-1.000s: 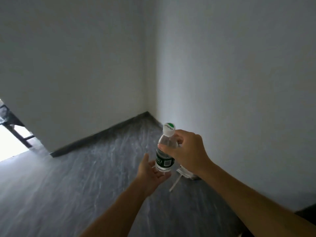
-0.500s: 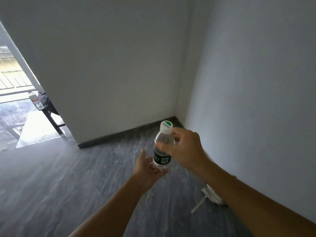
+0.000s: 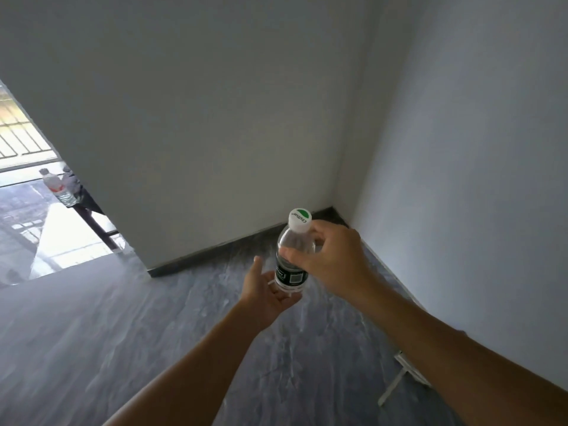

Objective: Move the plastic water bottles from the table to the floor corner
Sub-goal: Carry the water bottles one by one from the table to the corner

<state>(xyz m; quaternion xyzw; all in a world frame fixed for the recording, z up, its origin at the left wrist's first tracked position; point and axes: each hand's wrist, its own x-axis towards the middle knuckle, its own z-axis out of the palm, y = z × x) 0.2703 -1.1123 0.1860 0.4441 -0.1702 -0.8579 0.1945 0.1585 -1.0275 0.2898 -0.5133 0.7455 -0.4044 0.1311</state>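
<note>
A clear plastic water bottle (image 3: pixel 292 250) with a white and green cap and a dark label is held upright in mid-air over the grey floor. My right hand (image 3: pixel 333 259) grips its neck and shoulder from the right. My left hand (image 3: pixel 266 293) cups the bottle's base from below, palm up. The floor corner (image 3: pixel 336 213) where two white walls meet lies just beyond the bottle. Far left, through a doorway, a bottle with a red label (image 3: pixel 57 187) stands on a dark table (image 3: pixel 87 207), with what looks like another one beside it.
White walls close the space ahead and on the right, with a dark skirting (image 3: pixel 215 252) along their foot. A white power strip with a cord (image 3: pixel 405 373) lies on the floor by the right wall. The doorway (image 3: pixel 37 216) opens at the left.
The view has swung right to left and closed in on the corner. The power strip has slid to the lower right. Both hands keep the same hold on the bottle.
</note>
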